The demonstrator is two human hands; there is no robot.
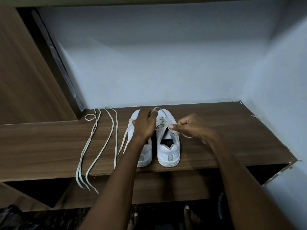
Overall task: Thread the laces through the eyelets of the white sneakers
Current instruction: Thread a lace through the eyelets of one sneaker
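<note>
Two white sneakers stand side by side on a wooden shelf (232,130), heels toward me. The right sneaker (168,151) has a pale lace crossed through its front eyelets. My left hand (145,123) hovers over the left sneaker (146,155) and pinches one end of that lace (157,109), lifted above the toes. My right hand (187,125) pinches the other end beside the right sneaker, and its tail (186,136) hangs past my fingers. A lace strand (125,140) trails down the left sneaker's left side.
Two loose pale laces (93,143) lie on the shelf to the left, their ends hanging over the front edge. A wooden panel (25,72) rises at the left and white walls (166,63) close the back and right. My bare feet (191,213) show below.
</note>
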